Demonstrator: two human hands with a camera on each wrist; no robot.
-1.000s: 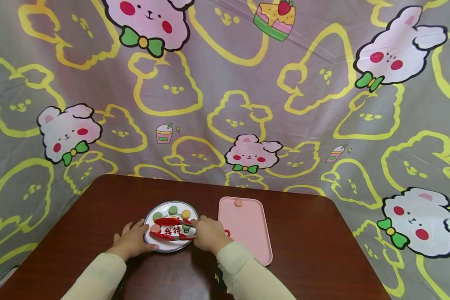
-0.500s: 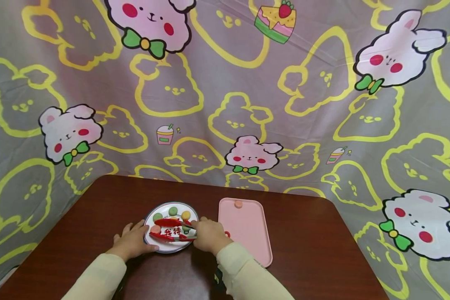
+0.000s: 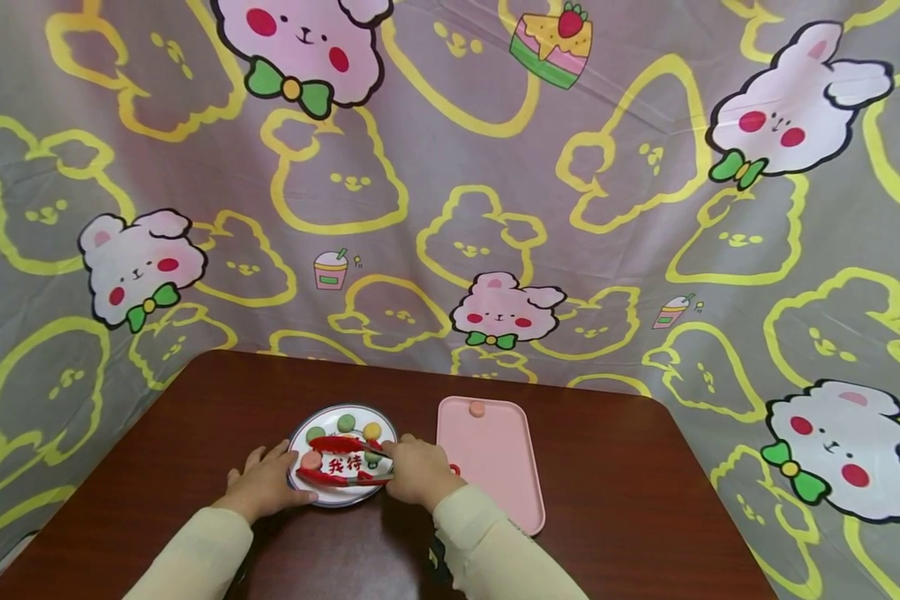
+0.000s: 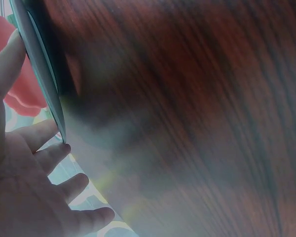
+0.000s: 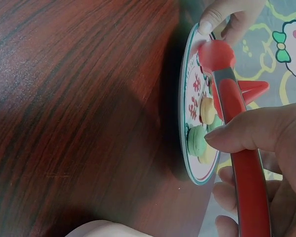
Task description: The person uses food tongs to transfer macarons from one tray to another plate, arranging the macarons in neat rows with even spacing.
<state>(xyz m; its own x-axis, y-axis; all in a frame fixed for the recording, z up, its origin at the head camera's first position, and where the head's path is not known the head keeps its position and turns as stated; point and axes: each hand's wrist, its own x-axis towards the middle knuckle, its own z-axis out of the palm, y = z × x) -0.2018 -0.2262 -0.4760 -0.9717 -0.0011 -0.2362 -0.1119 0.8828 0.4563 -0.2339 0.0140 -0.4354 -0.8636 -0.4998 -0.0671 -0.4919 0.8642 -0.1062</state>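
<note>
My left hand (image 3: 266,483) holds the left rim of a round white plate (image 3: 337,498), thumb at the near edge and other fingers spread along the side. In the left wrist view the fingertips (image 4: 61,148) meet the rim. Over the plate, my right hand (image 3: 420,468) grips red-and-metal tongs (image 5: 251,192), whose two arms stand apart. Between their tips in the head view lies a pink macaron (image 3: 311,460). Green macarons (image 3: 346,422) and a yellow macaron (image 3: 372,430) sit near the plate's far side; another green macaron (image 5: 197,140) is partly behind the tongs in the head view.
Right of the plate lies a pink rectangular tray (image 3: 495,467) with one orange-pink macaron (image 3: 477,408) at its far end. Both are on a dark brown wooden table (image 3: 615,483). A patterned cloth (image 3: 615,250) hangs behind the table's far edge.
The tongs' arms have spread slightly wider, the nearer one shifting a little toward the person. Both hands stay in nearly the same place, and the macarons have not moved.
</note>
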